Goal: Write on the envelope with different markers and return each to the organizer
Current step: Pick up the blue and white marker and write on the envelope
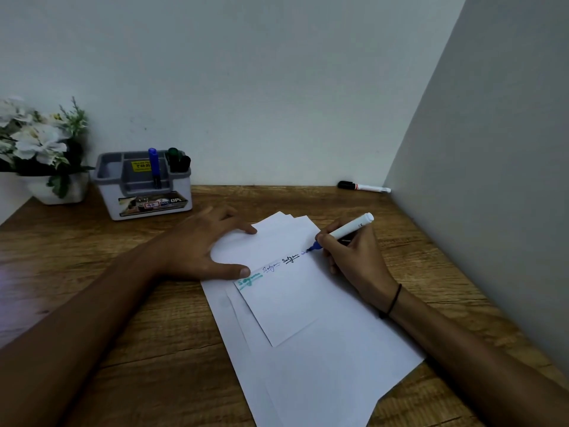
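Now right grip (pixel 354 257) pinching blue marker (pixel 348 230), nib half-hidden; left grip (pixel 200 245) spread on envelope (pixel 286 300)

Organizer (pixel 144 192) upper left on the desk (pixel 92 257), beside flowers (pixel 37 143); envelope (pixel 286 297) on papers (pixel 323 365) at centre; marker (pixel 363 187) far right.

flowers (pixel 34 140) cropped at left edge, organizer (pixel 144 186) label blurred

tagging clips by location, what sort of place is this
Probably a small writing desk set in a plain wall corner, at home or in an office. Signs: the wooden desk, a marker organizer beside a potted flower arrangement, and the envelope on loose paper.
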